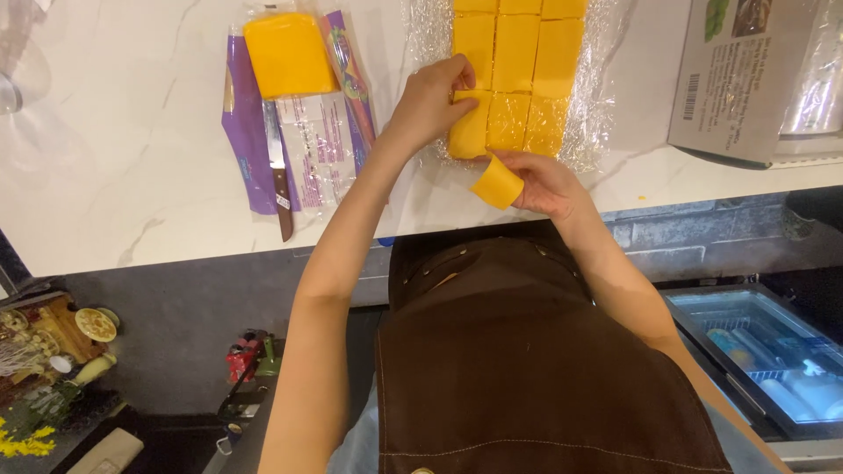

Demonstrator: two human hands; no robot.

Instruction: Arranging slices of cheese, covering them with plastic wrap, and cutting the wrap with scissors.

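Separating cheese slices on a white marble counter (132, 158); left hand (430, 101) pressing down on the near left corner of a grid of orange cheese (514, 79), fingers curled over the top of the front stack, gripping nothing, only steadying; right hand (544, 184) pinching one slice (497, 182), bent and lifted just off the near edge of the grid, thumb and fingers closed narrowly on it; grid resting on a sheet of cling film (597, 105) at the counter's middle; opened purple wrapper (307, 140) to the left, bearing a whole uncut block (288, 54) at its far end; knife (277, 167) with dark handle lying on the wrapper, blade pointing away, untouched; printed box (738, 79) at far right; brown apron (527, 369) below; step in hand, by judgement: peeling a single slice from the front stack while the other hand holds the stack down; next move likely calls for a gentle, even pull so the soft slice comes free without tearing, and steady pressure so neighbouring pieces keep their rows
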